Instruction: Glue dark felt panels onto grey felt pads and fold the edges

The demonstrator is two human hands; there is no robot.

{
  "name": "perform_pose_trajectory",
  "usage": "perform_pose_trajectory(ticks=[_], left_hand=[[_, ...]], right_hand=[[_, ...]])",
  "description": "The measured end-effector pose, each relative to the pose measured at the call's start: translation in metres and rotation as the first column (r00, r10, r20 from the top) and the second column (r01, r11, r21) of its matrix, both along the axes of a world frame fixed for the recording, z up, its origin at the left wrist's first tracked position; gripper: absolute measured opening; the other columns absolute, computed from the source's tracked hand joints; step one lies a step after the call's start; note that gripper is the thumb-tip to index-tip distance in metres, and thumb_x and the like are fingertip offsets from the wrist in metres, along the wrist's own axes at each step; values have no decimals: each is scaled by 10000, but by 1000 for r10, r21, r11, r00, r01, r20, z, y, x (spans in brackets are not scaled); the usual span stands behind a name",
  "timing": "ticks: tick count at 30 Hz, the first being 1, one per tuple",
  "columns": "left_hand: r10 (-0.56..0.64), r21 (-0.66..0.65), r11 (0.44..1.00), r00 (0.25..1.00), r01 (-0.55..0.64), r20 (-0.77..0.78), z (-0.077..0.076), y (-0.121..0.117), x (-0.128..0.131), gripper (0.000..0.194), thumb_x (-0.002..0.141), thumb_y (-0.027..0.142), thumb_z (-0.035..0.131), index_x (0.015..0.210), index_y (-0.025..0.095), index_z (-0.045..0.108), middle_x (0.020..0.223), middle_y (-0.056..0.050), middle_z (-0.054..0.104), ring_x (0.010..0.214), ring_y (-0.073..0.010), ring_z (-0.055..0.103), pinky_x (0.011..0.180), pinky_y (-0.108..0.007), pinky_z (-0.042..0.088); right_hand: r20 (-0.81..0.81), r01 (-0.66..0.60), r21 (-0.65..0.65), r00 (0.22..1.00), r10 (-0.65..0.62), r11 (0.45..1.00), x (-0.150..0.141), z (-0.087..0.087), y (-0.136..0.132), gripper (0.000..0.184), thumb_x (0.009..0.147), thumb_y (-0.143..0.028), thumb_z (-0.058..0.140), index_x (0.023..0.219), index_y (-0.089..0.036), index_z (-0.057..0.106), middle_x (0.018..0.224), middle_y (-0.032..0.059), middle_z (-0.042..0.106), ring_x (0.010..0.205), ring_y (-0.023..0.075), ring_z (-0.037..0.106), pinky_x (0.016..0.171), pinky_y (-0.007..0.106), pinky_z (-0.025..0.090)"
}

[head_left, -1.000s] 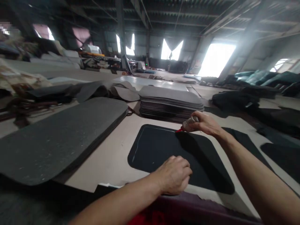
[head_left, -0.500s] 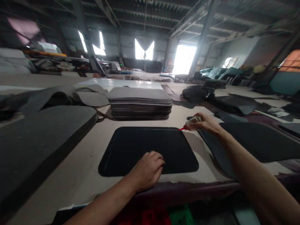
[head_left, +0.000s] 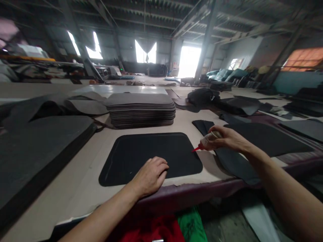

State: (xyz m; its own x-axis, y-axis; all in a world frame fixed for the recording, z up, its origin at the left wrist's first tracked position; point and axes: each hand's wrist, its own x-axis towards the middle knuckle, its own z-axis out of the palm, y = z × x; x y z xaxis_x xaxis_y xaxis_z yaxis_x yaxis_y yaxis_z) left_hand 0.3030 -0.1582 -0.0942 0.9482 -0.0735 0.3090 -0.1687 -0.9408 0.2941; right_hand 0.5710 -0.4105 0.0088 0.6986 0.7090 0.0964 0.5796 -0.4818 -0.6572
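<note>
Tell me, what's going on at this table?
A person's right hand holds a small bottle, its red nozzle at the right edge of a dark mat. The left hand rests at the mat's near edge. A thin pale line follows the far and left edges; behind stands a stack of grey sheets.

right hand (head_left: 228, 137): holds red-tipped bottle (head_left: 207, 142) at dark panel (head_left: 148, 148) | left hand (head_left: 151, 174): panel's near edge

Workshop: stacked sheets (head_left: 141, 114), roof beams (head_left: 187, 21)
</note>
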Motion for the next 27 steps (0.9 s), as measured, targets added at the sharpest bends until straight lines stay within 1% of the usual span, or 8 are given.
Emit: perform_pose_trajectory(ticks=[3, 8, 11, 14, 16, 20, 24, 27], left_hand=[[-5, 55, 998, 1000, 4, 20, -1, 0, 0, 200, 949, 200, 527, 1103, 222, 653, 1198, -64, 654, 1107, -225, 591, 940, -406, 486], [-6, 151, 989, 999, -1, 49, 0, -2, 0, 178, 956, 210, 523, 1075, 197, 655, 1138, -76, 653, 1054, -218, 589, 905, -372, 491], [49, 189, 980, 997, -58, 52, 3, -5, 0, 127, 942, 242, 551, 986, 174, 648, 1045, -88, 637, 969, -240, 579, 847, -389, 492], [120, 238, 962, 990, -133, 67, 5, -8, -1, 137, 926, 290, 586, 915, 161, 630, 979, -102, 610, 917, -266, 562, 801, -411, 492], [157, 264, 949, 985, -171, 75, 6, -10, -2, 174, 932, 325, 587, 893, 159, 621, 958, -109, 600, 914, -280, 560, 791, -419, 496], [186, 297, 935, 981, -195, 58, 7, -17, -14, 198, 955, 332, 559, 869, 161, 611, 925, -108, 603, 894, -282, 571, 764, -414, 514], [160, 266, 949, 986, -168, 50, 1, -20, -45, 147, 963, 282, 543, 949, 160, 623, 1025, -110, 638, 962, -275, 593, 824, -419, 534], [188, 200, 957, 976, -208, 112, -6, -15, -72, 166, 973, 271, 522, 1038, 156, 623, 1118, -121, 648, 1025, -279, 601, 877, -444, 536]], right_hand=[[-56, 2, -26, 998, -3, 1000, -23, -1, -20, 425, 695, -392, 771, 1062, -246, 614, 892, 7, 692, 811, 226, 654, 667, 289, 515], [-93, 51, 5, 994, -50, 999, -56, -5, -49, 454, 691, -426, 795, 1064, -251, 602, 889, 9, 682, 784, 223, 639, 639, 294, 504], [-137, 69, 39, 989, -63, 997, -67, -10, -61, 474, 693, -449, 811, 1068, -253, 597, 859, 3, 677, 753, 214, 631, 626, 290, 499], [-175, 104, 70, 980, -90, 992, -71, -16, -66, 509, 684, -460, 831, 1083, -257, 591, 880, 2, 679, 769, 215, 636, 653, 296, 512], [-194, 102, 89, 977, -83, 991, -74, -18, -64, 504, 691, -456, 829, 1081, -253, 583, 867, 1, 672, 753, 209, 631, 643, 294, 509], [-214, 23, 105, 977, 0, 994, -82, -18, -48, 465, 717, -440, 799, 1070, -238, 573, 789, -8, 634, 664, 177, 578, 567, 270, 456], [-235, -60, 137, 968, 91, 989, -92, -15, -21, 426, 708, -397, 790, 1041, -232, 583, 763, -21, 609, 651, 161, 552, 561, 258, 436], [-262, -159, 168, 944, 200, 973, -97, -15, 3, 393, 700, -373, 786, 1004, -228, 585, 768, -23, 601, 670, 163, 560, 588, 265, 452]])
